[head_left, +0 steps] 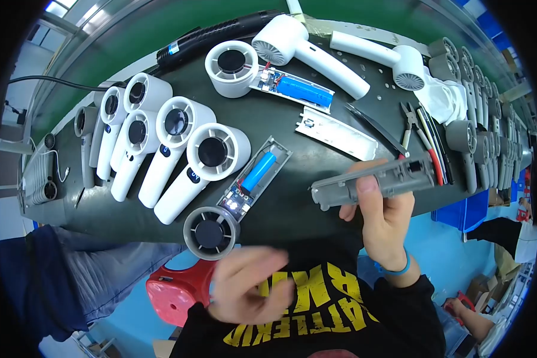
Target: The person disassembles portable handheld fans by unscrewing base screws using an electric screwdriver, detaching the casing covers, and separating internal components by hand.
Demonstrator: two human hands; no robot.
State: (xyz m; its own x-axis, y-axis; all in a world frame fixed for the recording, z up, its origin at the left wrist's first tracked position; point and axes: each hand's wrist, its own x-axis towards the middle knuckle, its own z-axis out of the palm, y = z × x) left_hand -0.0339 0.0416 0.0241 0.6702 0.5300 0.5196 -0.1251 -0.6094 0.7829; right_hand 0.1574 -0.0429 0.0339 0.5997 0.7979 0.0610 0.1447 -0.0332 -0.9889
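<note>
My right hand (385, 218) holds a grey plastic handle shell half (376, 181) above the table's front edge, its ribbed inner side showing. My left hand (250, 286) is motion-blurred in front of my shirt; its thumb and fingers look apart, with nothing visible between them. Just beyond it lies an opened grey handheld fan (210, 232), its round head toward me. A blue battery (258, 172) and a circuit board (235, 203) with a lit spot sit exposed in that fan's handle. Farther back is an opened white fan (231, 68) with its own blue battery (304, 90), near a loose white shell half (337, 132).
Several assembled white fans (212, 152) lie at left. Grey fans (461, 137) line the right side. Tweezers (376, 128), pliers (409, 122) and a white cloth (444, 98) lie right of centre. A black electric screwdriver (215, 39) rests at the back. A red stool (179, 292) stands below.
</note>
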